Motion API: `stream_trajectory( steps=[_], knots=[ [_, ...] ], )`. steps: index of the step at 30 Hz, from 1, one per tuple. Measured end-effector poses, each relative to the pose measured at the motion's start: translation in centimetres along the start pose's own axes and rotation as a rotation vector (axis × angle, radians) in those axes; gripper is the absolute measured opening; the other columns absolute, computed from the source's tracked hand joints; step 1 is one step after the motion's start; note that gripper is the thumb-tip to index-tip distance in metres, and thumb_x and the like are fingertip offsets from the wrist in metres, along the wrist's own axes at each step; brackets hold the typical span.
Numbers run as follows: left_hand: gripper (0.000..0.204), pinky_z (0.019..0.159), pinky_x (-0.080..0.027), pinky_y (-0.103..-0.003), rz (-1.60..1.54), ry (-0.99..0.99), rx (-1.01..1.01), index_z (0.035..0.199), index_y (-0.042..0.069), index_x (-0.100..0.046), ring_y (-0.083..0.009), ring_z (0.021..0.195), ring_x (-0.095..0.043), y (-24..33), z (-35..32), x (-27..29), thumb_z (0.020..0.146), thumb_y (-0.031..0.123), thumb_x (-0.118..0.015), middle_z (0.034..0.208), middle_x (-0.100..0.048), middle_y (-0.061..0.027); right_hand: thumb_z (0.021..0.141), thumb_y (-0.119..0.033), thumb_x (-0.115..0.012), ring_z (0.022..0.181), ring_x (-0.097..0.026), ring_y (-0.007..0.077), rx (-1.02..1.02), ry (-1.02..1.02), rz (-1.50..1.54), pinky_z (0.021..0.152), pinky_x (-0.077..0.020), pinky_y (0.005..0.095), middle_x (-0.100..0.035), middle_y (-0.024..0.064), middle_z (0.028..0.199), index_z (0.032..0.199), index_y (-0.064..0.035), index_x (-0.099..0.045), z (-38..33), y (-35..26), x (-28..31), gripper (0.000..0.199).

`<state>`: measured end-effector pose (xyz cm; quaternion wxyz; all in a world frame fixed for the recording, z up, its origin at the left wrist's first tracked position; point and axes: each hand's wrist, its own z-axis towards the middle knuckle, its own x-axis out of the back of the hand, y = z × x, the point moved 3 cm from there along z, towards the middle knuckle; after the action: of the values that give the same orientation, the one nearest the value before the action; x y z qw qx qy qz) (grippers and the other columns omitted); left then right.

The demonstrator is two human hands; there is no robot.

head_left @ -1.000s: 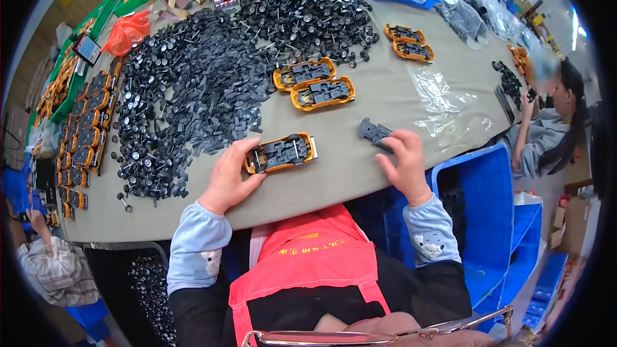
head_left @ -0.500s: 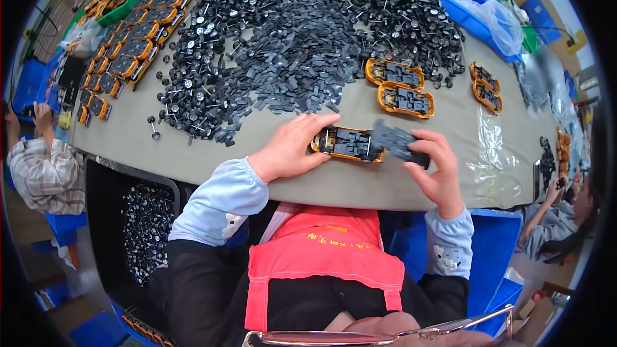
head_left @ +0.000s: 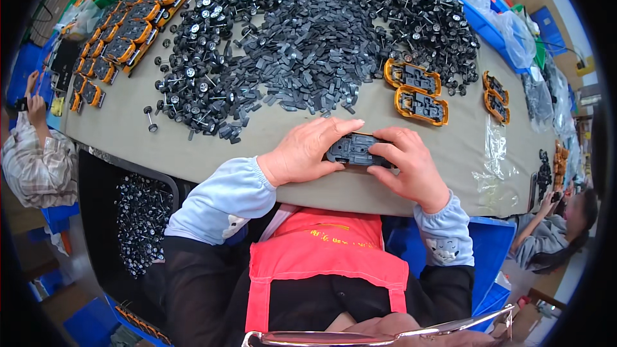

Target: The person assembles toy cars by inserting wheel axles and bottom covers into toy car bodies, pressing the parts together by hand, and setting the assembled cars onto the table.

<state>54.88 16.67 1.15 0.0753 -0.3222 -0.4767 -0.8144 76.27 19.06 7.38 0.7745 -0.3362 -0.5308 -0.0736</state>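
Between my hands on the table, near its front edge, lies an upside-down toy car, its black base plate (head_left: 351, 149) now covering the underside. Only a sliver of its orange body shows along the far edge. My left hand (head_left: 307, 153) closes around the left end, thumb on the near side and fingers at the far side. Over the right end, my right hand (head_left: 406, 162) presses its fingers on the plate and hides that part. Two orange toy car bodies (head_left: 421, 104) lie upside down just beyond my right hand.
A pile of small black flat pieces (head_left: 315, 45) lies ahead, with wheel axles (head_left: 199, 90) heaped around it. Rows of orange-and-black cars (head_left: 132, 32) stand at the far left. A black bin (head_left: 138, 225) of wheels is at lower left; people sit at both sides.
My right hand has brought the black base plate left and down onto the open car underside. Both hands now grip the car together.
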Motion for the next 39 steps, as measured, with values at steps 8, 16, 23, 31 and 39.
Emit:
stream_trajectory(
  steps=[8,16,23,31,39],
  knots=[
    [0.09,0.09,-0.053,-0.042,0.017,-0.048,0.014,0.148,0.017,-0.042,-0.0322,0.109,-0.063,0.1,0.4,-0.4,0.068,0.01,-0.083,0.12,-0.061,-0.01,0.07,-0.012,-0.08,0.106,-0.06,0.0339,-0.04,0.0,0.015,0.09,-0.0487,0.0442,-0.06,0.0133,0.116,0.104,-0.0075,-0.064,-0.3,0.4,-0.9,0.038],
    [0.072,0.089,-0.052,-0.044,0.165,0.068,0.053,0.135,0.014,-0.058,-0.034,0.112,-0.061,1.5,0.5,0.7,0.069,0.021,-0.086,0.128,-0.059,-0.0127,0.068,-0.02,-0.086,0.11,-0.059,0.0354,-0.21,0.166,0.106,0.091,-0.0501,0.0435,-0.06,0.0145,0.124,0.125,-0.0066,-0.057,-2.9,1.9,-0.2,0.065],
    [0.036,0.093,-0.045,-0.044,0.301,0.036,-0.134,0.108,0.009,-0.073,-0.0295,0.109,-0.06,3.5,1.6,-0.8,0.074,0.017,-0.082,0.116,-0.066,-0.0089,0.069,-0.02,-0.086,0.108,-0.059,0.0354,-0.354,0.102,0.233,0.093,-0.0499,0.0427,-0.062,0.0141,0.122,0.131,-0.0051,-0.054,-4.2,3.6,-1.9,0.071],
    [0.037,0.101,-0.046,-0.051,0.36,-0.018,-0.127,0.109,0.007,-0.073,-0.0299,0.113,-0.062,4.1,1.7,-2.1,0.073,0.014,-0.082,0.117,-0.067,-0.0102,0.079,-0.015,-0.08,0.095,-0.064,0.0168,-0.408,0.079,0.679,0.08,-0.0543,0.0309,-0.063,0.0086,0.116,0.131,-0.0025,-0.055,-4.4,5.2,-1.6,0.059],
    [0.04,0.097,-0.048,-0.049,0.452,0.007,-0.185,0.109,0.006,-0.072,-0.03,0.108,-0.062,4.7,1.7,-2.0,0.07,0.009,-0.082,0.115,-0.067,-0.01,0.092,-0.026,-0.071,0.071,-0.066,0.0155,-0.553,-0.073,0.698,0.067,-0.0538,0.0324,-0.069,0.0116,0.092,0.126,-0.0031,-0.058,-3.9,5.2,-2.6,0.043]
  ],
)
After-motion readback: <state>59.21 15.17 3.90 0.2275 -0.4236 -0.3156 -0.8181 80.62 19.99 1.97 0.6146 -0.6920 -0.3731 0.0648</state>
